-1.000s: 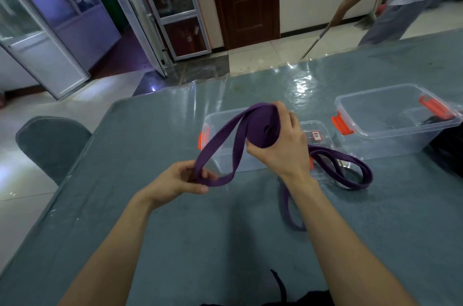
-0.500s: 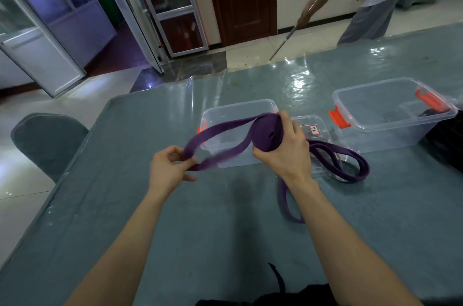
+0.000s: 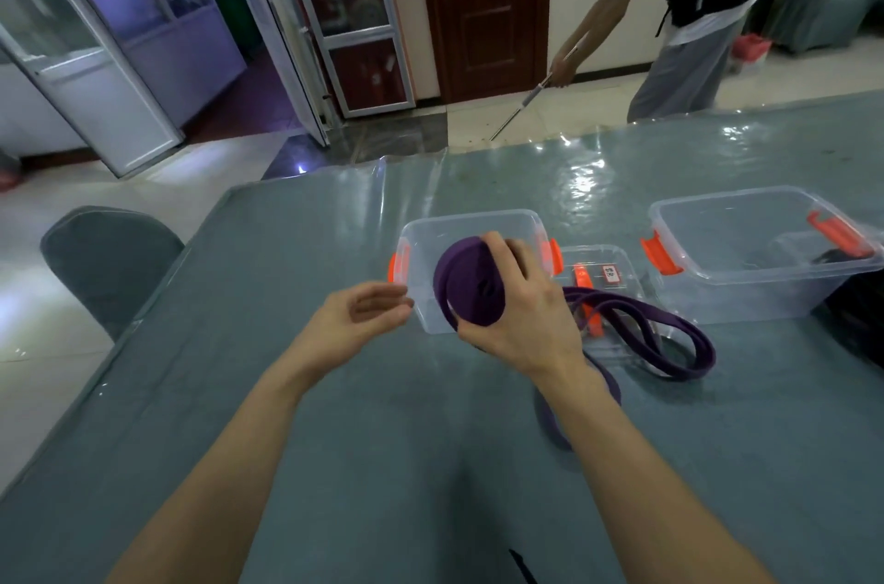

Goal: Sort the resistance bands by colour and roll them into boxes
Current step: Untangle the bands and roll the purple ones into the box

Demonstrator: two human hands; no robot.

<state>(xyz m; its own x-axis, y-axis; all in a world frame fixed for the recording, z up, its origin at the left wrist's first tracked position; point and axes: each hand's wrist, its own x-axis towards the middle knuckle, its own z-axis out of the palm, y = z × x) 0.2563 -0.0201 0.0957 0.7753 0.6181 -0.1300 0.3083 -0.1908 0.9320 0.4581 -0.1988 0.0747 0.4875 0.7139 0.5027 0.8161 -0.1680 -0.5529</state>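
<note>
My right hand (image 3: 519, 315) grips a rolled purple resistance band (image 3: 466, 291) and holds it just above the front of a clear plastic box (image 3: 471, 222) with orange clips. Left of the roll, my left hand (image 3: 356, 315) hovers with relaxed fingers and holds nothing. A second purple band (image 3: 669, 344) lies unrolled on the table to the right, partly under my right wrist. A larger clear box (image 3: 746, 243) with orange clips stands at the far right.
A clear lid (image 3: 598, 270) with orange clips lies flat between the two boxes. The table (image 3: 335, 440) has a grey-blue cover under clear film. A covered chair (image 3: 107, 263) stands at the left edge. A person (image 3: 679, 9) sweeps the floor beyond the table. Dark bands (image 3: 856, 310) lie at the right edge.
The loose loop of the purple band has been wound onto the roll. My left hand has let go of the band and now hangs free beside it.
</note>
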